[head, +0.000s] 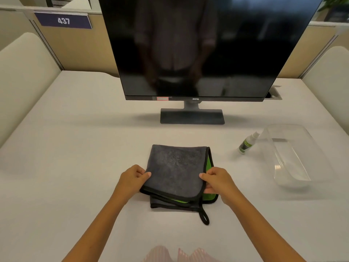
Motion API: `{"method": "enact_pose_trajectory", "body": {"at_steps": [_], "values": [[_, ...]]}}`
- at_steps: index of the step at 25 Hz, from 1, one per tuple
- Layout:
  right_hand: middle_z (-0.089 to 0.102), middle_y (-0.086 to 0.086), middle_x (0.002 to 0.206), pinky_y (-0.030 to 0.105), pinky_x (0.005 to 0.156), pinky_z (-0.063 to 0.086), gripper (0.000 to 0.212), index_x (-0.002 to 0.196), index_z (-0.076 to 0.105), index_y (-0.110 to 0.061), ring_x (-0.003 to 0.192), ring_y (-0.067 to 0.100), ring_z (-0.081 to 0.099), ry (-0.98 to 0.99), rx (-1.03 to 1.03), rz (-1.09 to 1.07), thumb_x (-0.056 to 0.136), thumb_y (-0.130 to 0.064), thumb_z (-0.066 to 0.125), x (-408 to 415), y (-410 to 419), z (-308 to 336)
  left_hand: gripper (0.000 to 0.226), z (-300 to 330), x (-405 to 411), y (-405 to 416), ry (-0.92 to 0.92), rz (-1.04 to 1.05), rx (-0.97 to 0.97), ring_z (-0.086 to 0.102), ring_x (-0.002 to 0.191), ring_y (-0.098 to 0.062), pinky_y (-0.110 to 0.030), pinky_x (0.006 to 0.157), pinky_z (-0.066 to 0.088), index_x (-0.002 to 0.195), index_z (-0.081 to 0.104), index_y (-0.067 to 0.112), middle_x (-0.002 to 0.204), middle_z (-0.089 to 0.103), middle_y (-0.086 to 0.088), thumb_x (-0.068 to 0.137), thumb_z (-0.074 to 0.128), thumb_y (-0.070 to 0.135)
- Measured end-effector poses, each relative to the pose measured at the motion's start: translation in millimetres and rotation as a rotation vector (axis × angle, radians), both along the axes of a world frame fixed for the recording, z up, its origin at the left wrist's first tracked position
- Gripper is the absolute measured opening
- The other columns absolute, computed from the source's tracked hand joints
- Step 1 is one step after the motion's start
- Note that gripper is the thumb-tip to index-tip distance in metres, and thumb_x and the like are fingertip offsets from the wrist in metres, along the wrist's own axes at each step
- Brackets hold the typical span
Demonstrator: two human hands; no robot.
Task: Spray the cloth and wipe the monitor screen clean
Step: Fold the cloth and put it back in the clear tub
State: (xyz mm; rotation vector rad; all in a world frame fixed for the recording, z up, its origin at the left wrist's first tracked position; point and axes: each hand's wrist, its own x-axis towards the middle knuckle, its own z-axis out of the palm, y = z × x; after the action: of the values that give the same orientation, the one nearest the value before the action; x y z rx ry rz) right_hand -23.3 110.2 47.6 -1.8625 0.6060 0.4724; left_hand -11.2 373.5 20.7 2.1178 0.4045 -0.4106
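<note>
- At the far left we see a blue sign (63, 21) reading 437 fixed to the partition behind the pale surface (75, 140)
- Our left hand (132, 179) pinches the left edge of the cloth (175, 167), thumb on top and fingers curled beneath it
- The cloth lies folded on the surface straight in front of us, grey with black trim, a green inner side showing at its right and near edges, and a black loop (204, 218) trailing at the near corner
- Behind it stands the monitor (198, 48) on its dark base (192, 116), its screen black and reflecting a standing person
- Our right hand (217, 181) grips the cloth's right edge the same way
- Further right, the small spray bottle (246, 143) stands on the surface, well apart from the cloth, just beside a clear plastic tray (294, 157)
</note>
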Motion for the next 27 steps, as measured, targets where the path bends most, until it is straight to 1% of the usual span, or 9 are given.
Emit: {"method": "enact_pose_trajectory", "body": {"at_steps": [2, 3, 6, 9, 15, 19, 21, 23, 27], "values": [[0.069, 0.018, 0.091, 0.029, 0.060, 0.059, 0.014, 0.082, 0.053, -0.005, 0.076, 0.024, 0.070, 0.101, 0.262, -0.077, 0.089, -0.013, 0.062, 2, -1, 11, 0.021, 3, 2, 5, 0.116, 0.088, -0.209, 0.061, 0.075, -0.021, -0.031, 0.061, 0.054, 0.087, 0.055, 0.006, 0.085, 0.063, -0.011, 0.089, 0.060, 0.026], [0.070, 0.018, 0.090, 0.030, 0.061, 0.059, 0.014, 0.081, 0.053, -0.005, 0.076, 0.026, 0.071, 0.140, 0.277, -0.055, 0.088, -0.012, 0.063, 2, -3, 12, 0.019, 3, 3, 7, 0.153, 0.097, -0.241, 0.060, 0.075, -0.021, -0.033, 0.063, 0.055, 0.088, 0.054, 0.006, 0.086, 0.063, -0.011, 0.091, 0.058, 0.025], [0.071, 0.018, 0.080, 0.034, 0.063, 0.060, 0.024, 0.072, 0.049, -0.009, 0.069, 0.029, 0.071, 0.177, 0.004, 0.141, 0.084, -0.017, 0.068, -3, -6, 1, 0.015, -1, 4, 11, 0.182, 0.044, -0.154, 0.060, 0.080, -0.023, -0.036, 0.071, 0.056, 0.092, 0.055, 0.008, 0.093, 0.063, -0.012, 0.093, 0.054, 0.023], [0.067, 0.014, 0.073, 0.034, 0.056, 0.059, 0.034, 0.067, 0.045, -0.012, 0.062, 0.027, 0.068, 0.045, -0.299, 0.261, 0.079, -0.027, 0.073, -9, -1, -15, 0.015, -2, 5, 8, 0.168, 0.005, -0.120, 0.061, 0.085, -0.022, -0.032, 0.069, 0.054, 0.098, 0.055, 0.010, 0.098, 0.063, -0.010, 0.094, 0.052, 0.024], [0.046, -0.003, 0.056, 0.020, 0.046, 0.034, 0.043, 0.056, 0.038, -0.016, 0.050, 0.010, 0.045, -0.130, -0.408, 0.296, 0.079, -0.034, 0.071, -10, 13, -26, 0.025, 0, 7, 6, 0.146, -0.020, -0.106, 0.063, 0.087, -0.025, -0.031, 0.067, 0.054, 0.094, 0.059, 0.010, 0.093, 0.067, -0.011, 0.086, 0.063, 0.033], [0.054, 0.001, 0.066, 0.025, 0.051, 0.045, 0.031, 0.062, 0.046, -0.012, 0.061, 0.015, 0.053, -0.077, -0.275, 0.206, 0.077, -0.023, 0.071, -6, 19, -25, 0.021, 1, 7, 6, 0.134, -0.021, -0.108, 0.061, 0.080, -0.023, -0.033, 0.068, 0.053, 0.091, 0.060, 0.008, 0.091, 0.066, -0.014, 0.087, 0.063, 0.028], [0.065, 0.004, 0.081, 0.034, 0.067, 0.057, 0.015, 0.077, 0.060, -0.007, 0.075, 0.020, 0.062, -0.087, -0.124, 0.101, 0.075, -0.018, 0.070, -2, 18, -18, 0.022, 5, 8, 4, 0.144, -0.001, -0.160, 0.059, 0.075, -0.021, -0.032, 0.065, 0.055, 0.086, 0.057, 0.003, 0.086, 0.064, -0.013, 0.087, 0.061, 0.025], [0.066, 0.007, 0.093, 0.038, 0.075, 0.058, 0.020, 0.092, 0.062, -0.007, 0.085, 0.023, 0.064, -0.094, 0.021, -0.015, 0.074, -0.014, 0.069, 7, 14, -7, 0.020, 14, 10, -1, 0.166, 0.034, -0.299, 0.056, 0.071, -0.019, -0.029, 0.060, 0.054, 0.080, 0.052, 0.005, 0.081, 0.058, -0.012, 0.088, 0.059, 0.021], [0.061, 0.007, 0.100, 0.033, 0.061, 0.057, 0.032, 0.102, 0.051, -0.010, 0.088, 0.022, 0.063, -0.001, 0.108, -0.010, 0.075, -0.010, 0.069, 16, -1, 9, 0.017, 33, 10, -3, 0.261, -0.015, -0.430, 0.059, 0.067, -0.017, -0.027, 0.060, 0.054, 0.076, 0.051, 0.007, 0.075, 0.055, -0.009, 0.088, 0.060, 0.017]]}}
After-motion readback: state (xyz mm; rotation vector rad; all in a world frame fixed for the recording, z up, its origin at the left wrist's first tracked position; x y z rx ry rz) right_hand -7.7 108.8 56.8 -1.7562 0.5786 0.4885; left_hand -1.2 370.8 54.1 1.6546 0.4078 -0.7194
